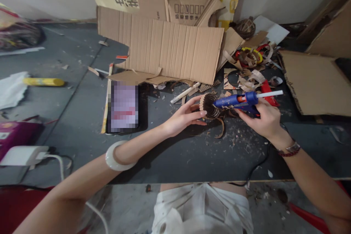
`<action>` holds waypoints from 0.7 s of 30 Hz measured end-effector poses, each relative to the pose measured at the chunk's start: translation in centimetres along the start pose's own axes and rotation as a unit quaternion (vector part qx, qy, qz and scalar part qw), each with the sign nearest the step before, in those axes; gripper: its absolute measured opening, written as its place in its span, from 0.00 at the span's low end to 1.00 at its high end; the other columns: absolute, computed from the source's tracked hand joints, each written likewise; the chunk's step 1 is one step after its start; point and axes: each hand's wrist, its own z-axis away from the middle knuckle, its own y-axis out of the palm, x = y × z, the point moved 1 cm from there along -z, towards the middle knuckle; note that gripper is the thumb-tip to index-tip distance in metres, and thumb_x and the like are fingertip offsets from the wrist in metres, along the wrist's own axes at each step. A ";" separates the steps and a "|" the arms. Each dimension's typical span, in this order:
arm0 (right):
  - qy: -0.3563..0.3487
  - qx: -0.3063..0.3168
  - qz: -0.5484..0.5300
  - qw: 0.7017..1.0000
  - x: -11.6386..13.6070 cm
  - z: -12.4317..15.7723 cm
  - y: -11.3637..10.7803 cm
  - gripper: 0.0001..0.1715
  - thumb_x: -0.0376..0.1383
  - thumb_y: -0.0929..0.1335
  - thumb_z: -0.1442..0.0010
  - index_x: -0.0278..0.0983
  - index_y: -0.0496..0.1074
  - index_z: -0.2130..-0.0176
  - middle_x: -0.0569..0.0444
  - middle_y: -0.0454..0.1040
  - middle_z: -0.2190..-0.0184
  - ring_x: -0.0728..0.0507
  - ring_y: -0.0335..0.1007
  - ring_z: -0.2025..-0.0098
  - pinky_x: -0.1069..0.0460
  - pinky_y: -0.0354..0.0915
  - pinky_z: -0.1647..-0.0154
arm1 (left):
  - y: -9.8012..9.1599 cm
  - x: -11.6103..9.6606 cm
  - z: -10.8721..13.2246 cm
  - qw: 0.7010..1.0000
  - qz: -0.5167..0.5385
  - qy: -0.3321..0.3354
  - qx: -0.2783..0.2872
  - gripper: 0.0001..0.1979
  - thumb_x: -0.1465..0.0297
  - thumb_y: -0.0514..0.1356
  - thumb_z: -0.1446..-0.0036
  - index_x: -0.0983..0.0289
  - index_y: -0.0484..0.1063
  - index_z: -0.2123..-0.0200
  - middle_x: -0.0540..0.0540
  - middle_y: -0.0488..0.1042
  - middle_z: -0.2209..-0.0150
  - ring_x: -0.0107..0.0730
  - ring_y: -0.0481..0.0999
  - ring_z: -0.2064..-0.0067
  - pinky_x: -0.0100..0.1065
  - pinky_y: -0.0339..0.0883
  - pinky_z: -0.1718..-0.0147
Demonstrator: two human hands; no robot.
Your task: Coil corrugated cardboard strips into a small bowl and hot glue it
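Observation:
Tipped on its side over the grey table, a small round cup of corrugated cardboard [203, 104] is gripped at its rim by my left hand [185, 115], thumb in front and fingers behind. My right hand [264, 119] is wrapped round the handle of a blue hot glue gun [233, 100]. A white glue stick [270, 95] juts from the gun's back end. The nozzle points left into the cup's mouth; whether it touches the inner wall I cannot tell. A curled cardboard strip [221, 128] hangs or lies just below the cup.
Large corrugated cardboard sheets [175, 51] stand and lie behind. Paper scraps and a yellow tape roll [253, 55] pile at back right. A phone [123, 106], a yellow tube [44, 82] and a white charger [24, 155] lie left. A black cord [257, 164] runs over the front edge.

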 end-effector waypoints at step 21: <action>0.016 0.011 -0.006 1.000 -0.2 0.1 0.0 0.19 0.39 0.72 0.49 0.36 0.70 0.58 0.49 0.78 0.65 0.43 0.76 0.68 0.51 0.72 0.68 | 0.0 0.0 0.0 1.000 -0.004 -0.004 -0.001 0.30 0.69 0.66 0.49 0.55 0.63 0.43 0.57 0.71 0.49 0.38 0.75 0.53 0.36 0.74 0.60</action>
